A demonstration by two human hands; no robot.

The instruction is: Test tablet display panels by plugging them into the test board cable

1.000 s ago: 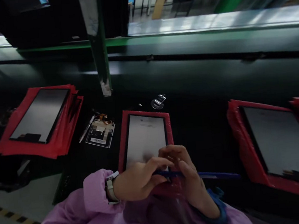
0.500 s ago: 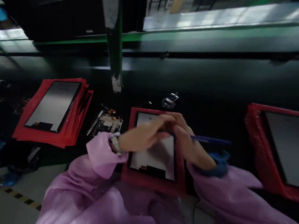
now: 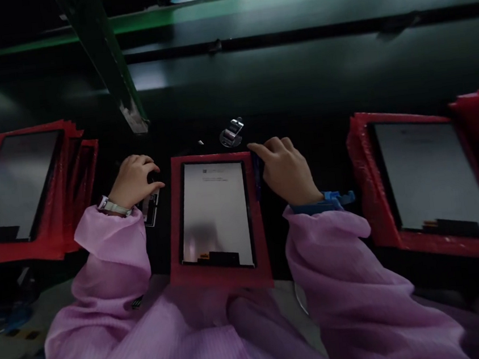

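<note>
Display panel (image 3: 216,213) is lying face up on red foam sheet (image 3: 263,271), centred before person. Hands are staying well apart, one on each side. Left hand (image 3: 133,181) is hanging over printed circuit board (image 3: 151,211), thumb and fingers parted; cannot tell if touching. Right hand (image 3: 288,170) is curling beside slim blue stick (image 3: 257,180) along sheet's right edge; cannot tell if gripping. Shiny metal piece (image 3: 232,134) is sitting just beyond sheet. Red-sheet stacks topped with panels are flanking: left stack (image 3: 53,245), right stack (image 3: 372,194).
</note>
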